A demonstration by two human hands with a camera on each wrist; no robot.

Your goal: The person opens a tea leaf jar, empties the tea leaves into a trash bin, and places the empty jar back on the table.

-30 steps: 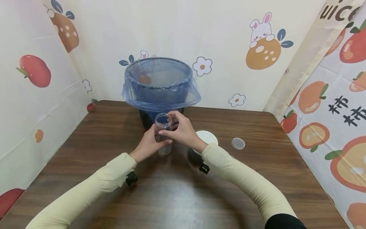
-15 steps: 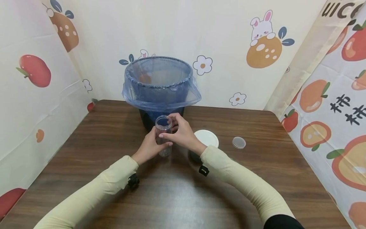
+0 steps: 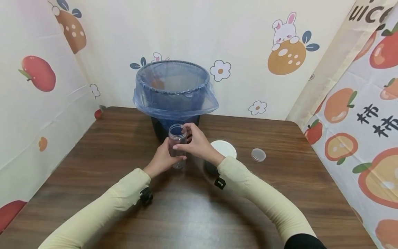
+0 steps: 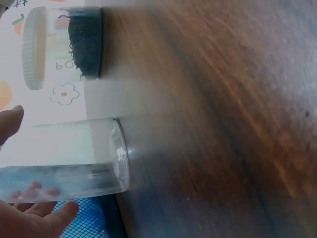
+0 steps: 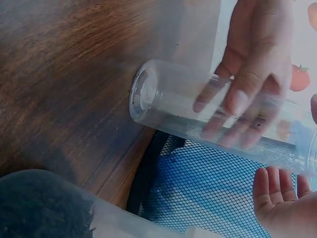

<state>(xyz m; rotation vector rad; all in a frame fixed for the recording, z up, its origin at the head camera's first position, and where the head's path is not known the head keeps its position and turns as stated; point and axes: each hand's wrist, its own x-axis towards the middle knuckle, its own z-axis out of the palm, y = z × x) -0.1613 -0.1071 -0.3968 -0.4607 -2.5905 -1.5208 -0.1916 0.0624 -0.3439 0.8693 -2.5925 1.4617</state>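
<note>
Left hand (image 3: pixel 162 159) is gripping the clear plastic jar (image 4: pixel 74 148), thumb in front; right hand (image 3: pixel 199 142) is curling round its neck. Jar is standing on the wood-grain bench (image 3: pixel 192 214) before a blue-lined mesh bin (image 3: pixel 174 107). Right-side curtain (image 3: pixel 342 79) is reading "uice", "柿". White-lidded jar (image 3: pixel 224 148) is sitting rightward.
</note>
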